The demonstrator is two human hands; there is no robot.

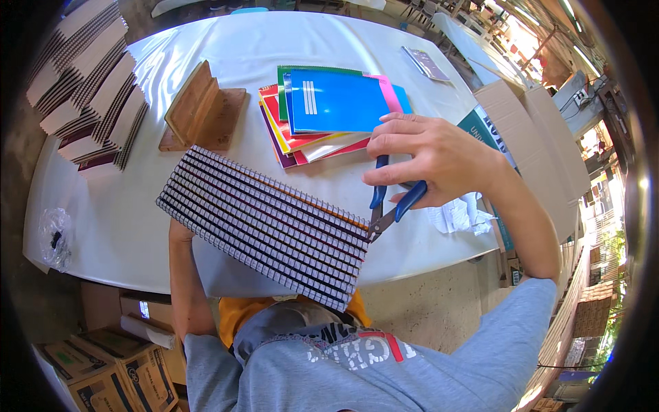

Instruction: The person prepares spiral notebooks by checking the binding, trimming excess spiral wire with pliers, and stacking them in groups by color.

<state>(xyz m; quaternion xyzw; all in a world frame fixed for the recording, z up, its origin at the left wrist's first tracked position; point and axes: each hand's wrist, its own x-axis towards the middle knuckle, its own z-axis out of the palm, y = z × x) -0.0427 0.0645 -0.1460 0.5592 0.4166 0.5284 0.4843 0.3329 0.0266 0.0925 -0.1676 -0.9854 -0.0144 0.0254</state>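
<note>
A stack of spiral-bound notebooks (pixel 264 223) lies slantwise over the table's near edge, its rows of wire coils facing up. My left hand (pixel 181 231) is at the stack's left end and holds it from below; its fingers are hidden behind the notebooks. In my right hand (pixel 429 154) is a pair of blue-handled cutting pliers (pixel 410 200), gripped with the handles apart. The jaws touch or nearly touch the coil ends at the stack's right far corner; I cannot tell whether they bite on wire.
An L-shaped wooden stand (pixel 199 113) and a pile of coloured notebooks (pixel 336 103) lie beyond the stack. More spiral notebooks (pixel 96 103) are piled at the left. Crumpled paper (pixel 461 214) and a cardboard box (pixel 532 147) are at the right, a plastic bag (pixel 55 237) at the left.
</note>
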